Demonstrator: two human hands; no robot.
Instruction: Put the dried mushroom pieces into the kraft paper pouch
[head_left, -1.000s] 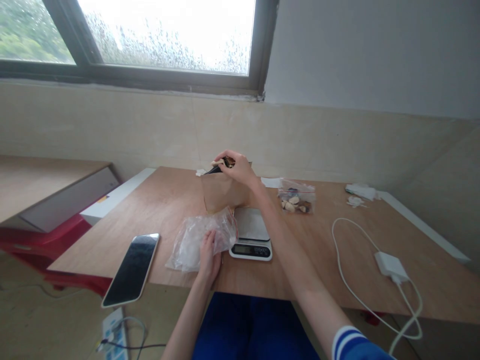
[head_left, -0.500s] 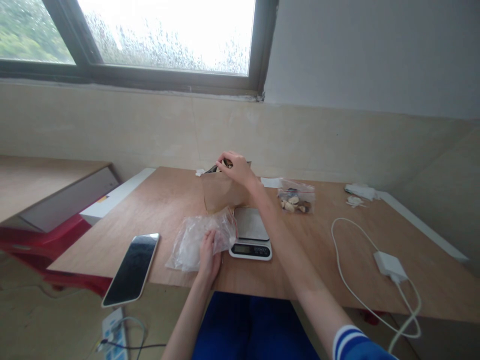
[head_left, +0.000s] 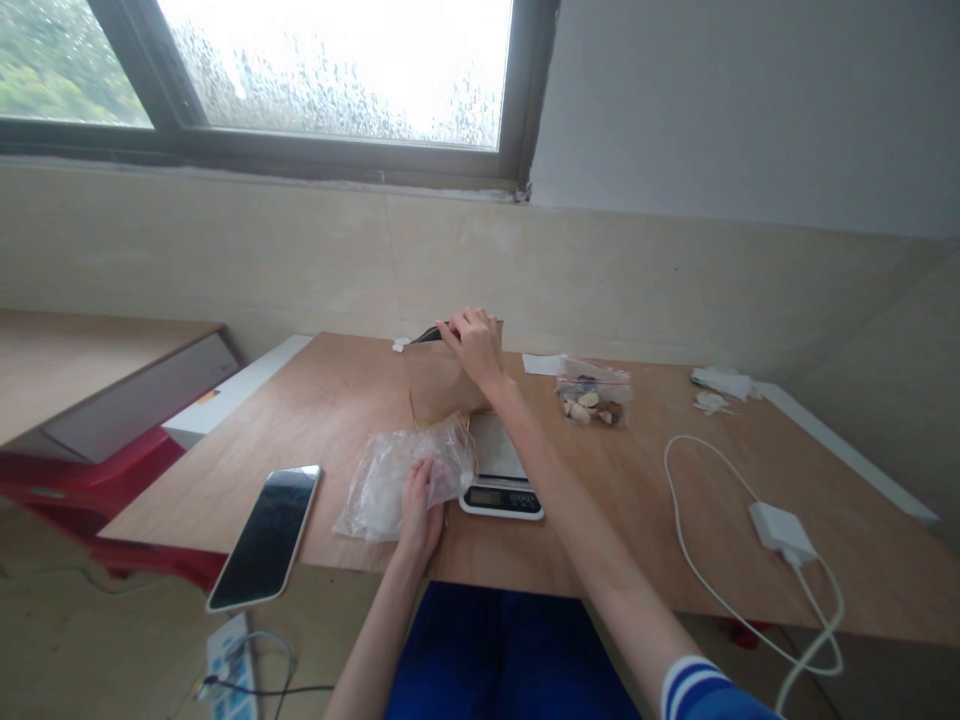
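Note:
My left hand (head_left: 420,510) is closed on the edge of a clear plastic bag (head_left: 375,490) that lies crumpled on the table. Just right of it stands a small white kitchen scale (head_left: 501,500) with a dark display and a grey plate, partly covered by my right forearm. Behind the scale a brown paper bag (head_left: 442,385) stands with its mouth open. At that mouth is my right hand (head_left: 476,345), its fingertips hidden over or inside the rim, so I cannot tell what they hold.
A zip bag of pale and brown dried slices (head_left: 591,405) lies to the right. A phone (head_left: 266,540) overhangs the front left edge. A white charger (head_left: 781,530) with a looping cable rests at right. White scraps (head_left: 712,402) lie at the back right.
My right hand has moved slightly right and turned lower at the paper bag's mouth, its fingertips now out of sight. My left hand and the plastic bag stay put.

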